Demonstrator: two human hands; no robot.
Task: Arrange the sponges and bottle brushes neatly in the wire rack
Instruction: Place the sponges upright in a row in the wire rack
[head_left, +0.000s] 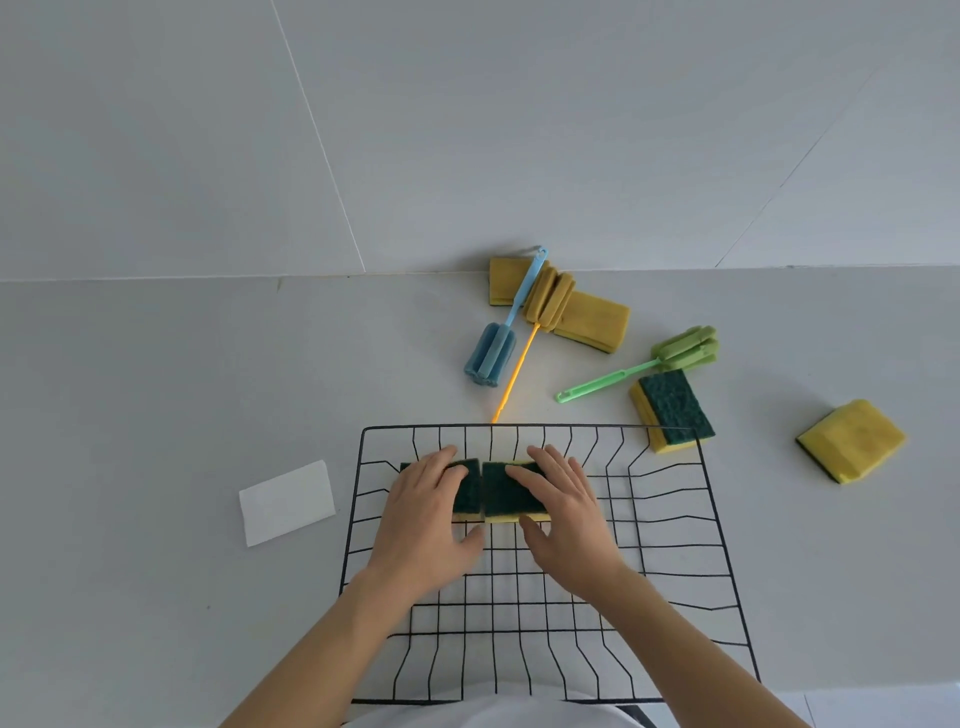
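While the counter (156, 389) is carrying the rack (722, 525), I am pressing two sponges (511, 496) side by side inside it, left hand (428, 512) and right hand (563, 512) lying flat, fingers spread, gripping nothing; three brushes (491, 353) are lying beyond.

Two bare forearms come up from the bottom edge, no sleeves, no watch, no rings on the left hand (423, 512) or the right hand (563, 512). Short plain nails. A white garment (488, 714) shows at the bottom edge.
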